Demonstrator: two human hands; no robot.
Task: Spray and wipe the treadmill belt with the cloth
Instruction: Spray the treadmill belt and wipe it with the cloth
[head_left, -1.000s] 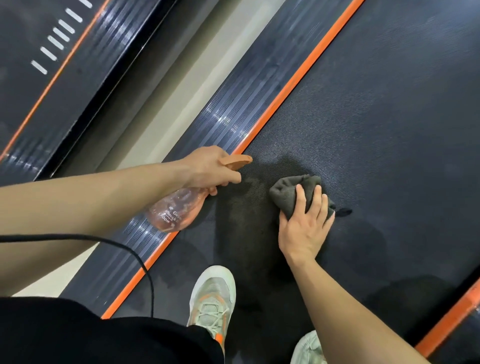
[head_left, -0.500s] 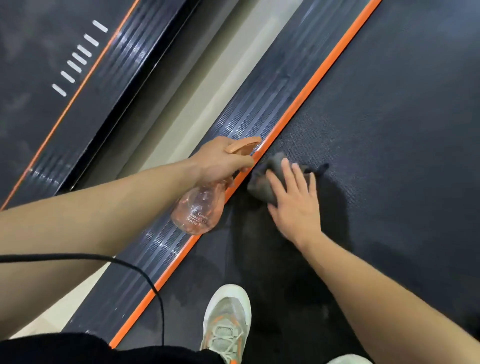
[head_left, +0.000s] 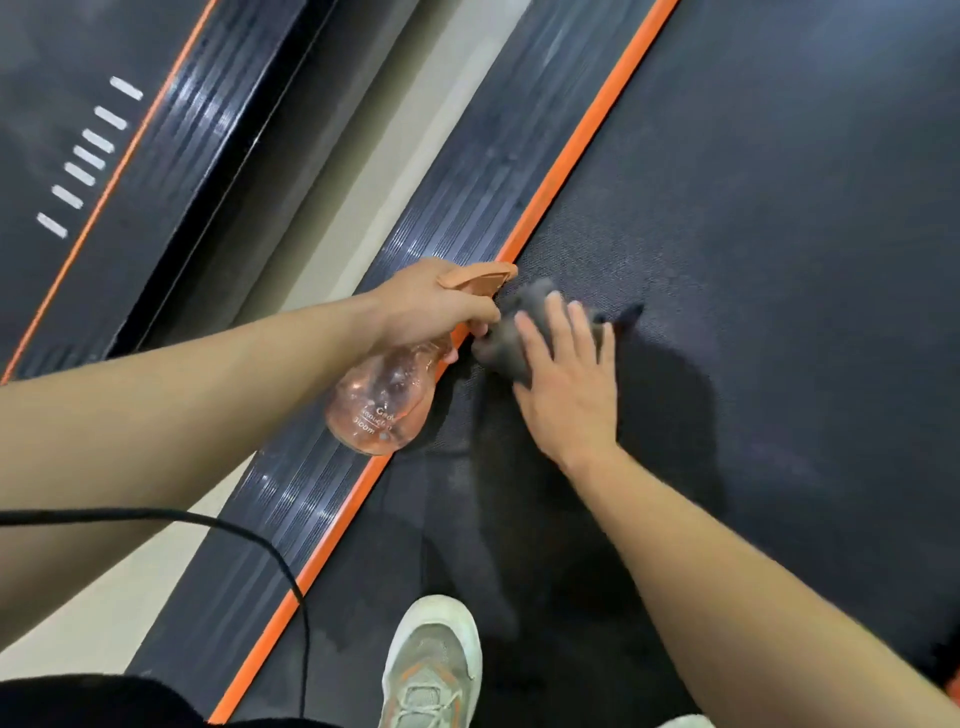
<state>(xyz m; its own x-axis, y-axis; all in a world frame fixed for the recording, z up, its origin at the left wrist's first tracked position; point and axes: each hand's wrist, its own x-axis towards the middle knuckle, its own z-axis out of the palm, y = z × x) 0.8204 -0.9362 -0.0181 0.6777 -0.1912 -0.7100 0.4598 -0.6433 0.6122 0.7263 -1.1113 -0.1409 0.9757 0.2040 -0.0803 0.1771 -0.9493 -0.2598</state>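
The right hand (head_left: 566, 374) lies flat on the grey cloth (head_left: 511, 338), fingers spread and pressing it down on the belt (head_left: 753, 208); the cloth is bunched, and it sits at the left border of the belt, just beside the orange strip (head_left: 576, 140). The left hand (head_left: 434, 301) is wrapped around the neck of the spray bottle (head_left: 382, 405), with fingers closed near the orange trigger head; I cannot tell if a finger is on the trigger. The bottle hangs tilted over the strip and the ribbed side rail (head_left: 457, 208), very near to the cloth hand. The step in hand seems to be the wiping of the belt edge. To do it well, I think the palm should keep an even pressure, so that the whole cloth touches the rough surface and not only the part under the fingertips. The strokes should go across the belt and overlap a little, starting at the strip where dirt may collect in the corner. The belt looks darker around and below the cloth, but this may be shadow or moisture; I cannot say which. The bottle should stay away from the wiping path, because the two hands are almost touching here. One shoe (head_left: 434, 660) stands on the belt below, so that area will need a wipe later.
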